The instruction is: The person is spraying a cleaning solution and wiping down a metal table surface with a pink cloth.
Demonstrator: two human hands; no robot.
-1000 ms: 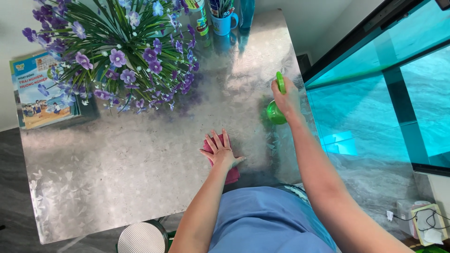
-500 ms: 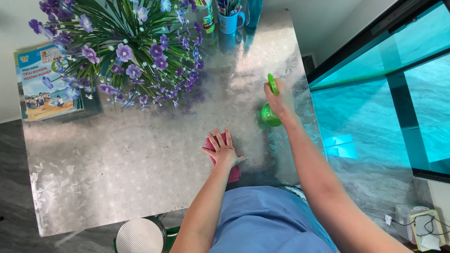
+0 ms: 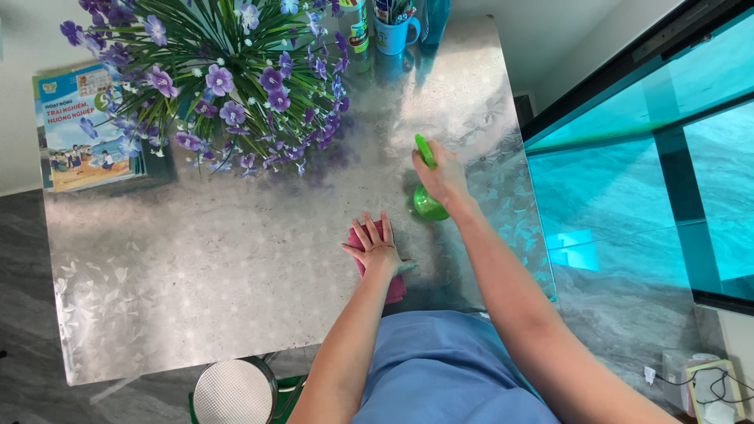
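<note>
My left hand (image 3: 374, 246) lies flat, fingers spread, on a pink cloth (image 3: 392, 289) pressed against the shiny patterned table (image 3: 196, 267) near its front edge. Just to the right and a little farther back, my right hand (image 3: 444, 176) grips a green spray bottle (image 3: 426, 202) above the table, its nozzle pointing toward the far left. The bottle's lower body shows under my palm.
A big bunch of purple flowers with green leaves (image 3: 228, 86) fills the back left. A picture book (image 3: 78, 129) lies at the far left edge. A blue mug (image 3: 395, 33) and bottles stand at the back. A round stool (image 3: 234, 392) sits below the front edge; teal glass panels (image 3: 644, 180) to the right.
My right hand has carried the spray bottle leftward, closer to my left hand. The left hand stays on the pink cloth in nearly the same spot.
</note>
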